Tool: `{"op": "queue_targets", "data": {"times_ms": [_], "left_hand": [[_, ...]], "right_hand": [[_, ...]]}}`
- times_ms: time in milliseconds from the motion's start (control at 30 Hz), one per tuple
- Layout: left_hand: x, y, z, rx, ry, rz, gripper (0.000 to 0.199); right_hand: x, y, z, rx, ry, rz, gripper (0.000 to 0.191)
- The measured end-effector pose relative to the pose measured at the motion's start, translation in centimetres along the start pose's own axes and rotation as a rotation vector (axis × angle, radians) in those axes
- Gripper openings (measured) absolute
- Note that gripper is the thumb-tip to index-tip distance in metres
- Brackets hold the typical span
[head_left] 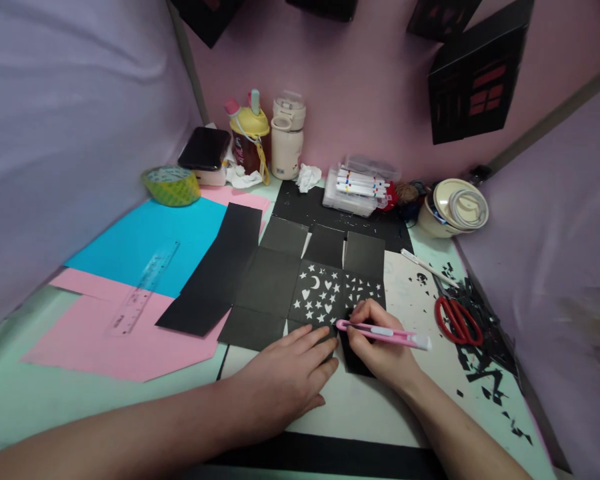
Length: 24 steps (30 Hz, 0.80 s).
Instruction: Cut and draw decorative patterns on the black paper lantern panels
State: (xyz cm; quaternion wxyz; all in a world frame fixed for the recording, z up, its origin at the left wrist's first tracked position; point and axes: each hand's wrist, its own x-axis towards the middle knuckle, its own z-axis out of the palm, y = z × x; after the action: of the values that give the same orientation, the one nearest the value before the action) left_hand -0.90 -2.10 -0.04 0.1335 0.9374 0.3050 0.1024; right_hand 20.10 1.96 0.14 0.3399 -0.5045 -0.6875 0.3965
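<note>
A black card net (267,283) with fold lines and flaps lies on a white sheet (260,363). One panel has cut-out stars, hearts and a moon; the panel to its right has small triangular cut-outs. My left hand (293,377) lies flat with its fingers spread, fingertips on the card's lower flap. Pinched in my right hand (375,343) is a pink craft knife (385,333), its front end at the card near the lower edge of the triangle panel. The blade itself is too small to make out.
Red-handled scissors (459,321) and black scraps (493,347) lie at right, near a white pen (430,268). Left are a ruler (145,287), blue sheet (145,243) and tape roll (171,185). Behind stand bottles (287,147) and a marker box (353,193). Black paper boxes (475,80) hang above.
</note>
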Motion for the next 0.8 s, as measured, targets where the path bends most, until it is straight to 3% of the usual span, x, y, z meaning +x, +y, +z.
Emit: {"op": "queue_targets", "data": {"times_ms": [367, 500, 800], "left_hand": [[0.0, 0.0, 0.0, -0.034, -0.002, -0.011, 0.048], [0.1, -0.2, -0.2, -0.043, -0.012, 0.003, 0.046], [0.0, -0.3, -0.7, -0.005, 0.059, 0.0, 0.04]], "right_hand": [[0.3, -0.1, -0.3, -0.015, 0.001, 0.039, 0.015], [0.6, 0.0, -0.6, 0.038, 0.101, 0.105, 0.015], [1.2, 0.5, -1.7, 0.011, 0.284, 0.038, 0.013]]}}
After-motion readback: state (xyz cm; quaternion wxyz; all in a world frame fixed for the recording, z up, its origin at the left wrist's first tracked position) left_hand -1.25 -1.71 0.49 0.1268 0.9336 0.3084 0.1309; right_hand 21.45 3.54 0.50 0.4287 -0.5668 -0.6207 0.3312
